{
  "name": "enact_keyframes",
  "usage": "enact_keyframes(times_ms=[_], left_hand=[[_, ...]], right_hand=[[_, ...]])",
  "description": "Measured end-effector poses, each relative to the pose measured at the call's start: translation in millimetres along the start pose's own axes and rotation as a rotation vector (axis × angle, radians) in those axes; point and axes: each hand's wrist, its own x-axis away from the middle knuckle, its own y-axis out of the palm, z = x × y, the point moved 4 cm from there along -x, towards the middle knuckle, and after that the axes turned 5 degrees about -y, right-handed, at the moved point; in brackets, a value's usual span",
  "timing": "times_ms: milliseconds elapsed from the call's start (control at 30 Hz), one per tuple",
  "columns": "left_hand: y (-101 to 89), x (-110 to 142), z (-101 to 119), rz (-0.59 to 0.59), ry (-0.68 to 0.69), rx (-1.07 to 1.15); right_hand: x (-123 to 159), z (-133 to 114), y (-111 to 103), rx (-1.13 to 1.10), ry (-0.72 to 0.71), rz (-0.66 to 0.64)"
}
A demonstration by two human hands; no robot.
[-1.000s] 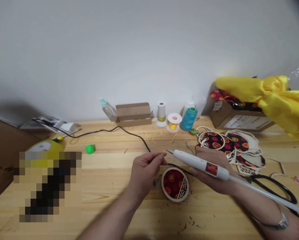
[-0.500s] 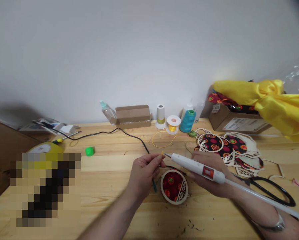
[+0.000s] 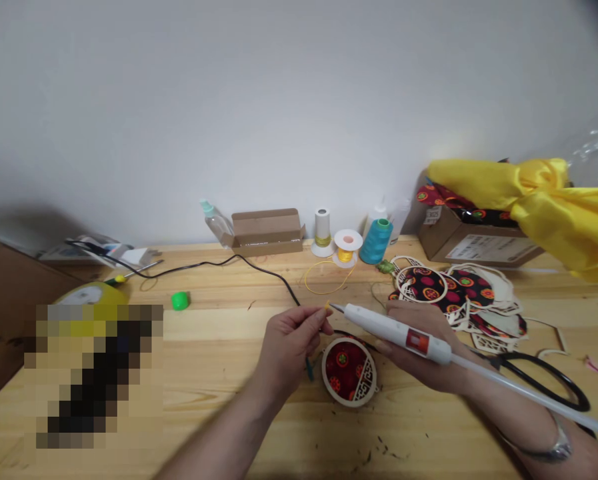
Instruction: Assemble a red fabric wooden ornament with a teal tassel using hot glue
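My left hand (image 3: 291, 343) is closed in a pinch on the end of a thin yellow cord (image 3: 327, 305). The metal tip of a white hot glue pen (image 3: 389, 330) points at that cord end, touching it or very close. My right hand (image 3: 423, 350) grips the glue pen, and a long pale glue stick (image 3: 523, 398) sticks out of its back over the forearm. Below and between the hands, a round pendant (image 3: 347, 372) of dark red patterned fabric in a pale rim with a fretwork edge lies on the wooden table (image 3: 213, 413). A small teal piece hangs beneath my left hand.
Black-handled scissors (image 3: 543, 380) lie beside my right forearm, near a pile of fretwork and fabric pieces (image 3: 471, 293). A yellow cord spool (image 3: 347, 248), a teal thread cone (image 3: 377, 241) and an open carton (image 3: 267, 233) stand along the wall. A black cable (image 3: 203, 265) crosses the table.
Both hands keep almost the same place. The pen's tip has shifted slightly, and less of the yellow cord end stands up above my left fingertips.
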Motion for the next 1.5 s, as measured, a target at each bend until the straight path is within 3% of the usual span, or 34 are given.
enact_keyframes(times_ms=[700,967,1300,1500], left_hand=[[-0.4,0,-1,-0.007,-0.002,-0.013],[-0.2,1,-1,-0.007,0.013,-0.035],[-0.8,0,-2,-0.003,0.018,-0.053],[-0.6,0,-2,0.006,0.025,-0.071]], right_hand=[[1,0,1,0.016,0.018,-0.031],[7,9,4,0.054,0.091,-0.022],[-1,-2,1,-0.004,0.034,-0.053],[2,2,2,0.025,0.057,-0.028]])
